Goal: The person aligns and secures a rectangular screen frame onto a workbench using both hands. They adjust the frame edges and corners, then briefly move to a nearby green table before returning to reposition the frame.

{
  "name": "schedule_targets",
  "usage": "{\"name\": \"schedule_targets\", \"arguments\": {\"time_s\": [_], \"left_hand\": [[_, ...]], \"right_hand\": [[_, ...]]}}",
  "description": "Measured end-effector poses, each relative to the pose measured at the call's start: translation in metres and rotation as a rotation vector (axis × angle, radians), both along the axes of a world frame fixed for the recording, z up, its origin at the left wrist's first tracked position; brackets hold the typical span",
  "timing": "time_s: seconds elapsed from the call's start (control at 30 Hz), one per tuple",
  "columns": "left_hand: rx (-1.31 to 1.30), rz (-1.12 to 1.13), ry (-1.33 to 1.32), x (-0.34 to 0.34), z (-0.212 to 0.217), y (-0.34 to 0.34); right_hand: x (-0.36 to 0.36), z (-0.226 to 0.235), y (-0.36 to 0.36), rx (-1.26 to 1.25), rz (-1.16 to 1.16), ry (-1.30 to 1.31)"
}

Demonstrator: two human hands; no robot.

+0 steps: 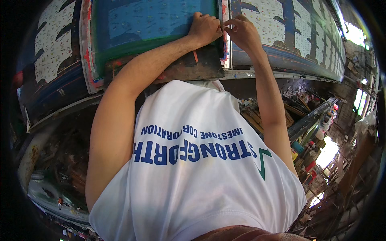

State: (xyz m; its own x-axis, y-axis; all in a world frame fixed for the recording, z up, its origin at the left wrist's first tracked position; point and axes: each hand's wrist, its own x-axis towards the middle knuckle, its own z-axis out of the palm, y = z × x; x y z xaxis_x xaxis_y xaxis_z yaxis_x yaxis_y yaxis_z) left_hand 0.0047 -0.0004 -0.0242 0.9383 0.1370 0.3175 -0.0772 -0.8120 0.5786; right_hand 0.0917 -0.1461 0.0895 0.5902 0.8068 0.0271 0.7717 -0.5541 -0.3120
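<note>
I had my left hand (pixel 205 28) curled over the right edge of the printing frame (pixel 152 36) on the table (pixel 281 60), my right hand (pixel 241 32) pinching its corner. The frame looked stiff, broad, paint-slick; I judged its rim the safest hold.

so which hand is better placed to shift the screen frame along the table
Left, probably: the left hand lies flat, gripping the screen frame edge, while the right hand only pinches it with its fingertips.

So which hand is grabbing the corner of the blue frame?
The left hand: it lies curled over the right corner of the blue printing frame. The right hand only pinches at the frame's edge beside it.
</note>
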Motion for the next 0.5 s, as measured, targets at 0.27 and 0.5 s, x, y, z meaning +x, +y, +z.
{"name": "schedule_targets", "arguments": {"time_s": [0.27, 0.5], "left_hand": [[0.017, -0.039, -0.005, -0.005, -0.005, 0.008], [-0.041, -0.027, -0.096, -0.007, -0.009, 0.010]], "right_hand": [[0.001, -0.021, 0.015, -0.126, 0.104, -0.152], [0.022, -0.020, 0.045, -0.474, 0.184, -0.141]]}}
